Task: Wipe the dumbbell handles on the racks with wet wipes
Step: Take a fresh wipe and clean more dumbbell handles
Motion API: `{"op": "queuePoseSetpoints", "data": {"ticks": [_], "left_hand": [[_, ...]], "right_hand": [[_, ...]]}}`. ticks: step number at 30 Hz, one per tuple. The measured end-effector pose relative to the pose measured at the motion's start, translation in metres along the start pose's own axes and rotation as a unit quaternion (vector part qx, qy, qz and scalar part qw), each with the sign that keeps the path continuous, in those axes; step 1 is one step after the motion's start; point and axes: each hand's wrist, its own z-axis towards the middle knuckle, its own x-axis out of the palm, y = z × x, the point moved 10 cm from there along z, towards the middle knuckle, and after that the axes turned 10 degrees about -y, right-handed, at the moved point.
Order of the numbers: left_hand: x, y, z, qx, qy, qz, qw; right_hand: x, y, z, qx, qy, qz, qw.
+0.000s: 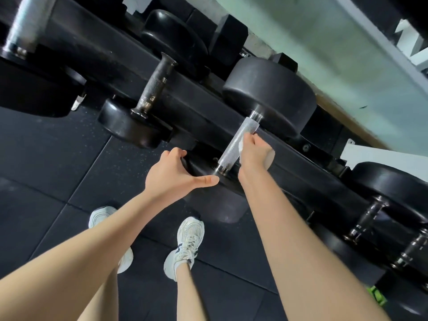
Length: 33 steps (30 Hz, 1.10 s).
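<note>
A black dumbbell lies on the rack (199, 117), its bright knurled steel handle (236, 140) running from the far head (271, 96) down to the near head (203, 167). My right hand (253, 151) holds a white wet wipe (242, 145) pressed against the right side of that handle. My left hand (171, 174) grips the rim of the near head, fingers curled over its far edge and thumb stretched along the front.
A dumbbell with a dark worn handle (155, 86) lies on the rack to the left. More dumbbells (370, 216) sit lower right. A mirrored wall (335, 54) runs behind the rack. My white sneakers (185, 246) stand on black rubber flooring (58, 158).
</note>
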Motion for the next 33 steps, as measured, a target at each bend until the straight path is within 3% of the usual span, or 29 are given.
{"op": "queuePoseSetpoints", "data": {"ticks": [3,5,7,9,10,11,12,14,15,17,20,22,24,26,27,31,32,33], "left_hand": [[0.000,-0.002,0.002,0.004,0.006,0.008,1.000],[0.000,0.000,0.002,0.001,0.008,0.006,1.000],[0.002,0.003,0.000,-0.003,0.010,0.000,1.000],[0.002,0.004,0.000,0.003,0.007,-0.005,1.000],[0.003,0.004,0.000,0.006,0.005,-0.009,1.000],[0.003,0.004,0.000,0.010,0.005,-0.011,1.000],[0.003,0.004,0.000,0.015,0.004,-0.011,1.000],[0.001,0.005,0.001,0.028,0.005,-0.011,1.000],[0.000,0.006,0.002,0.035,0.008,-0.010,0.999],[-0.001,0.008,0.003,0.043,0.017,-0.010,0.999],[-0.001,0.006,0.004,0.052,0.021,0.000,0.998],[-0.002,0.005,0.005,0.062,0.025,0.011,0.998],[-0.001,0.005,0.005,0.063,0.030,0.012,0.997],[-0.001,0.007,0.007,0.062,0.032,0.012,0.997],[0.000,0.009,0.006,0.059,0.034,0.010,0.998],[0.001,0.010,0.004,0.050,0.040,0.003,0.998],[0.002,0.010,0.004,0.049,0.043,0.004,0.998],[0.001,0.010,0.004,0.048,0.042,0.002,0.998]], "right_hand": [[0.004,-0.035,-0.015,0.025,0.077,-0.069,0.994],[0.003,-0.027,-0.014,-0.002,0.136,-0.143,0.980],[-0.003,0.014,-0.009,-0.153,0.149,-0.187,0.959],[-0.008,0.069,-0.027,-0.354,0.128,-0.186,0.908],[-0.005,0.090,-0.044,-0.463,0.120,-0.201,0.855],[0.007,0.100,-0.060,-0.577,0.119,-0.228,0.775],[0.027,0.096,-0.072,-0.671,0.138,-0.292,0.668],[0.060,0.057,-0.068,-0.721,0.193,-0.474,0.467],[0.064,0.043,-0.059,-0.703,0.206,-0.538,0.417],[0.061,0.028,-0.056,-0.695,0.228,-0.576,0.366],[0.058,0.013,-0.072,-0.733,0.270,-0.589,0.209],[0.066,0.025,-0.068,-0.747,0.263,-0.589,0.159],[0.078,0.052,-0.055,-0.750,0.221,-0.598,0.178],[0.087,0.053,-0.048,-0.699,0.200,-0.656,0.204],[0.090,0.040,-0.051,-0.676,0.197,-0.682,0.200],[0.081,-0.021,-0.094,-0.637,0.321,-0.676,0.187],[0.083,-0.018,-0.087,-0.629,0.339,-0.663,0.225],[0.086,-0.002,-0.074,-0.608,0.337,-0.657,0.293]]}}
